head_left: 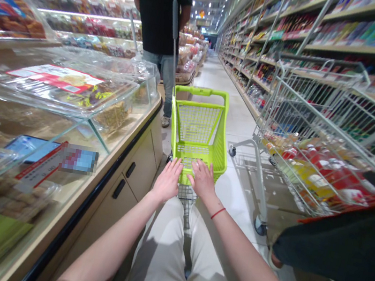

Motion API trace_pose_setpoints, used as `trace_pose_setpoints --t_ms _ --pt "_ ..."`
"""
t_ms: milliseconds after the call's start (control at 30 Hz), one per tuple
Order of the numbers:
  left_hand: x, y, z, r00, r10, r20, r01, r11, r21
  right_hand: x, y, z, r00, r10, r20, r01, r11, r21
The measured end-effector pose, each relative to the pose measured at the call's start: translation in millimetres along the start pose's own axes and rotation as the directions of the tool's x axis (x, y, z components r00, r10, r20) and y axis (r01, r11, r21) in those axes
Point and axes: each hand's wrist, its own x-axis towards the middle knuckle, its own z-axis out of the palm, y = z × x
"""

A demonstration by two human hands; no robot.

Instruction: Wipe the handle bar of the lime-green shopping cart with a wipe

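Observation:
A small lime-green shopping cart (199,128) stands in the aisle straight ahead of me. My left hand (167,180) and my right hand (202,179) rest side by side on its near edge, fingers stretched forward and lying flat over the rim. The cart's basket looks empty. A red band circles my right wrist. My pale trousers show below my arms.
A glass-topped counter (108,147) of packed baked goods runs along my left. A person in a dark top (158,7) stands just beyond the green cart. At my right stands a metal trolley (317,132) holding bottles, with stocked shelves (298,25) behind and someone's dark sleeve (341,245) close by.

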Motion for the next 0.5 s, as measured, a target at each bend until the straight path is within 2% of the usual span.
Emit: trace_pose_setpoints --t_ms 100,167,333,500 --pt "0.2 0.0 0.3 1.000 0.002 -0.003 -0.002 1.000 -0.009 1.0 9.9 1.3 0.993 -0.075 0.091 0.075 0.997 0.004" --pt "0.6 0.2 0.1 1.000 0.011 0.003 -0.011 1.000 -0.011 5.0 9.0 5.2 0.992 -0.065 0.112 0.064 0.998 0.012" --pt "1.3 -0.8 -1.3 1.000 0.005 0.022 -0.005 1.000 -0.005 15.8 -20.8 19.8 0.998 -0.014 0.053 0.009 0.995 0.095" --pt "0.8 -0.9 -1.7 0.999 -0.007 0.047 0.006 1.000 0.013 17.8 -42.2 26.1 0.998 -0.034 0.049 0.026 0.989 0.148"
